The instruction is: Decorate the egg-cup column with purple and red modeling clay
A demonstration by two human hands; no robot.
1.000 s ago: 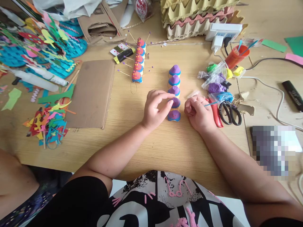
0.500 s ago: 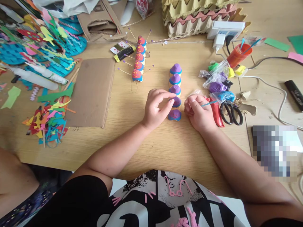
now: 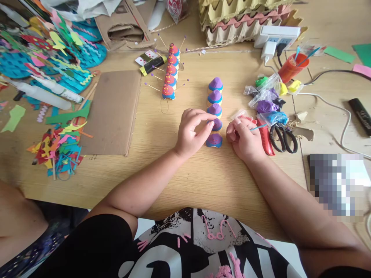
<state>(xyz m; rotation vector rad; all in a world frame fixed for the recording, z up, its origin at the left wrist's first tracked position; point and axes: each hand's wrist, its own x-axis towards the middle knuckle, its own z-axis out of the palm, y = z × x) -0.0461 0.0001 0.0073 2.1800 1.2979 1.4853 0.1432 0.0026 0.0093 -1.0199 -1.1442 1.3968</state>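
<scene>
A strip of egg-carton cups covered in purple and blue clay (image 3: 215, 96) lies on the table before me, with a small red face on the nearest cup (image 3: 214, 141). My left hand (image 3: 193, 133) is at the strip's left side, thumb and index finger curved with a small gap between their tips, by the second-nearest cup. Whether they touch it I cannot tell. On the right, my right hand (image 3: 245, 139) is closed around a thin blue stick (image 3: 258, 127), its working end hidden by the fingers.
A finished-looking red and blue cup strip (image 3: 169, 75) with stick legs stands behind. Bagged clay (image 3: 266, 106), black-handled scissors (image 3: 281, 139) and an orange cup (image 3: 292, 68) are at right. Cardboard (image 3: 110, 112) and paper scraps (image 3: 59, 148) lie left. Another person's arm (image 3: 20, 216) shows lower left.
My right hand has shifted very slightly right and down with the blue stick. My left hand and the purple strip look almost still.
</scene>
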